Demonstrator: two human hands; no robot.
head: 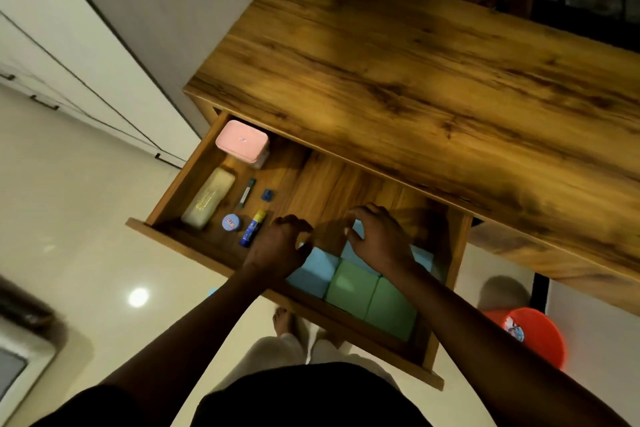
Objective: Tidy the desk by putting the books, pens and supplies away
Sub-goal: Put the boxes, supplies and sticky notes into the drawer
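Observation:
The wooden desk's drawer (194,246) stands pulled out below the desktop (415,80). At its left end lie a pink box (241,143), a cream case (207,199), a pen (246,192), a small blue sharpener (267,195), a round blue tin (231,222) and a glue stick (252,228). Blue blocks (311,272) and green blocks (374,298) fill the drawer's right front. My left hand (280,246) rests with curled fingers on a blue block's edge. My right hand (377,236) touches another blue block with spread fingers. Neither grip is plainly visible.
A red bucket (533,333) stands on the floor at the right under the desk. White cabinet doors (69,45) run along the left. My foot (282,319) is below the drawer front. A dark object (20,308) sits at the lower left.

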